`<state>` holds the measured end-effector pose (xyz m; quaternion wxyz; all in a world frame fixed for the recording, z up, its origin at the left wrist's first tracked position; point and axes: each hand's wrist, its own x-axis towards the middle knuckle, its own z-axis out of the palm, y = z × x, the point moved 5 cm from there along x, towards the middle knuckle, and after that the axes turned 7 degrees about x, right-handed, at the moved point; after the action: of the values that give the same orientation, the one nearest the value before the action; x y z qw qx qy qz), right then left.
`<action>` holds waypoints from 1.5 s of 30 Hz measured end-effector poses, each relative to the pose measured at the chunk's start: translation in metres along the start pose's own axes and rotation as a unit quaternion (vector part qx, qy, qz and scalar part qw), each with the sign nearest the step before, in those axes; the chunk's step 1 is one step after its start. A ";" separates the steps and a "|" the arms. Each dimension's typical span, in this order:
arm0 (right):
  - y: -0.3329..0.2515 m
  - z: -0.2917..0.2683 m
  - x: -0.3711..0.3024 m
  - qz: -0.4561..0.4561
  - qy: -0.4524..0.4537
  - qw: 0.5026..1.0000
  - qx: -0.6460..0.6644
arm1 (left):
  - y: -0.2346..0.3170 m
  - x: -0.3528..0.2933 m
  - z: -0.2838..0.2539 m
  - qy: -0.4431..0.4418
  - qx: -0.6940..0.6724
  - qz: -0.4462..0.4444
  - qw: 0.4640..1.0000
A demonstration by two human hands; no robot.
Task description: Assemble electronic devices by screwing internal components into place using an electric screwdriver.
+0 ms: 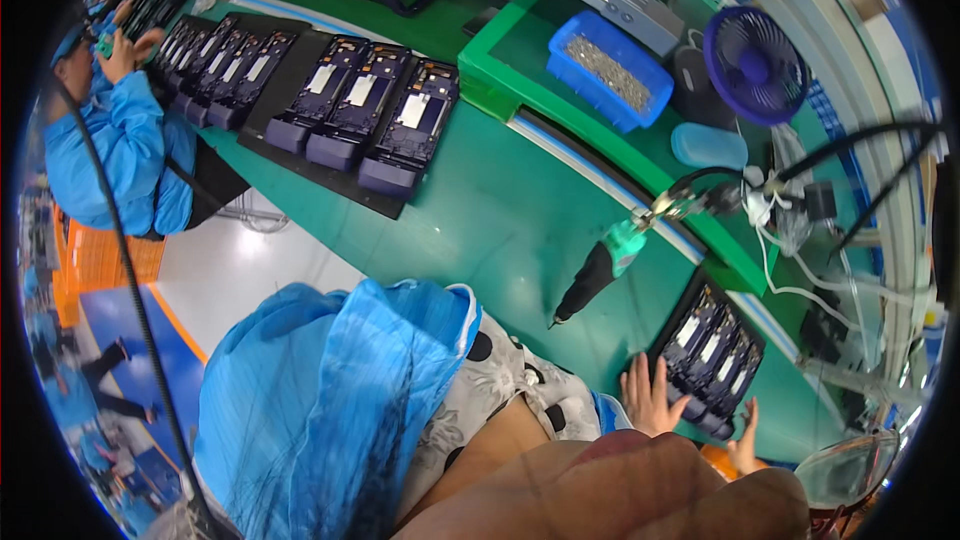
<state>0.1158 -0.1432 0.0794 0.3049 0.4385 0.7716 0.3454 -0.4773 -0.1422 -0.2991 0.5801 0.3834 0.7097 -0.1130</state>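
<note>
A black tray [661, 332] lies on the green bench at the right, bearing several dark purple device housings [712, 348] with white labels and circuit parts. My left hand [650, 398] is at the tray's near left side, fingers stretched and apart, thumb by the housings' thick ends. On the other side my right hand [744, 444] is partly in view beside the last housing, its visible fingers extended and apart. Neither hand is seen closed around anything. A green and black electric screwdriver [603, 270] hangs tip down over the bench, left of the tray.
Another black tray [378, 202] with similar housings lies at the left. A blue bin [640, 118] of small metal parts, a purple fan [755, 65] and a light blue box [709, 146] stand on the green shelf [490, 90]. A co-worker in blue [130, 155] works at far left.
</note>
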 end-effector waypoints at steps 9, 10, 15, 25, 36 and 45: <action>-0.001 0.033 -0.010 -0.207 -0.157 0.736 -0.625 | 0.032 -0.036 -0.045 0.079 -0.067 0.005 0.995; -0.001 0.053 -0.026 -0.191 -0.165 0.793 -0.555 | 0.029 -0.036 -0.044 0.088 -0.075 0.008 0.993; 0.042 0.117 -0.105 0.258 -0.059 0.947 0.179 | 0.012 -0.028 -0.037 0.114 -0.089 0.026 0.989; 0.068 0.160 -0.144 0.329 -0.274 0.891 0.153 | -0.066 0.002 -0.017 0.020 0.089 0.194 0.977; -0.027 -0.022 0.060 0.208 -0.046 0.532 0.819 | 0.043 -0.247 -0.313 0.784 -0.105 0.273 0.547; -0.025 -0.111 0.233 0.193 0.141 0.254 0.937 | 0.104 -0.205 -0.391 0.745 0.070 0.049 0.662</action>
<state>-0.0815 0.0251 0.0839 -0.5093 0.4968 0.4783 -0.5148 -0.6882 0.0802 0.0351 -0.1656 0.4129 0.8753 0.1894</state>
